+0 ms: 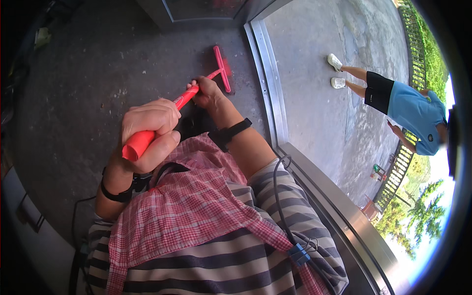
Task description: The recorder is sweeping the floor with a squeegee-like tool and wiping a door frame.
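Both hands grip the red pole of a long-handled floor tool [186,97] with a pinkish-red T-shaped head [221,69]. Its exact kind, broom or mop, cannot be told. My left hand [151,129] wraps the pole near its upper end, and the red end sticks out below my thumb. Further down the pole, my right hand [205,91] is closed around it. The head rests on or just above the dark floor [110,66], close to the metal door track [267,81]. A blurred red patch shows beside the head; what it is stays unclear.
To the right, beyond the raised metal track, a person [413,107] stands on the concrete outside, holding a phone-like object. A balustrade [416,48] runs behind. A metal-framed door panel [202,11] is ahead. A cable [276,195] hangs along my right arm.
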`<state>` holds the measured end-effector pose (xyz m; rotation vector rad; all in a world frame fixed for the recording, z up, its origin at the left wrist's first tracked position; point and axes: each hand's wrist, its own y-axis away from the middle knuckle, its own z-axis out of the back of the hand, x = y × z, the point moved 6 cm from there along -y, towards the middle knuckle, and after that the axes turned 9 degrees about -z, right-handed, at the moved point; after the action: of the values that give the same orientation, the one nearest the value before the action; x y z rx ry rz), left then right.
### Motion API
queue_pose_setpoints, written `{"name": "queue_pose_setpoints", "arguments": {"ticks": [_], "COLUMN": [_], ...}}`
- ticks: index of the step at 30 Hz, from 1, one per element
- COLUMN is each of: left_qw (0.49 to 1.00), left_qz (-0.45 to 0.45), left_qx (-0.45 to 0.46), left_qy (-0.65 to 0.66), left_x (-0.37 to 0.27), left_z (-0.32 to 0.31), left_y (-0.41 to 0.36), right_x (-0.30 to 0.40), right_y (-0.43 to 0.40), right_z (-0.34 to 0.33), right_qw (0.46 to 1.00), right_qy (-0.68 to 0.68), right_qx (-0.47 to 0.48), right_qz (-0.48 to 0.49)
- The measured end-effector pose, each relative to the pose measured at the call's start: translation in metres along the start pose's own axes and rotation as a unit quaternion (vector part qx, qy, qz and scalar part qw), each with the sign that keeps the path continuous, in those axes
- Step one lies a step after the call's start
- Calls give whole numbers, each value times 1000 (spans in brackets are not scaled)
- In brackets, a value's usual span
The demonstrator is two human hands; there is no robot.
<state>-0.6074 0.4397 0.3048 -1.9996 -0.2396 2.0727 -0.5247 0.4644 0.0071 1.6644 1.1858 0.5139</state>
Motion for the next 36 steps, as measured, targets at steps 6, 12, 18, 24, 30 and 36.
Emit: {"name": "queue_pose_setpoints", "arguments": {"ticks": [6, 12, 18, 24, 30, 36], "left_qw": [998, 999, 998, 999, 998, 998], "left_qz": [-26, 18, 58, -2, 4, 38], "left_qx": [27, 11, -9, 2, -6, -40], "left_qy": [49, 31, 29, 33, 58, -4], "left_x": [-43, 45, 50, -1, 50, 55], "left_z": [19, 26, 46, 57, 64, 102], "left_y": [-26, -37, -53, -79, -81, -65], "right_x": [-21, 68, 63, 26, 105, 50], "right_y": [44, -10, -35, 3, -21, -92], "right_z": [-40, -10, -52, -87, -73, -87], "right_qw": [998, 994, 999, 997, 996, 996], "right_qy": [-57, -75, 15, 25, -12, 51], "right_qx": [38, -5, -27, 57, -12, -63], "right_qz": [5, 76, 39, -42, 92, 32]}}
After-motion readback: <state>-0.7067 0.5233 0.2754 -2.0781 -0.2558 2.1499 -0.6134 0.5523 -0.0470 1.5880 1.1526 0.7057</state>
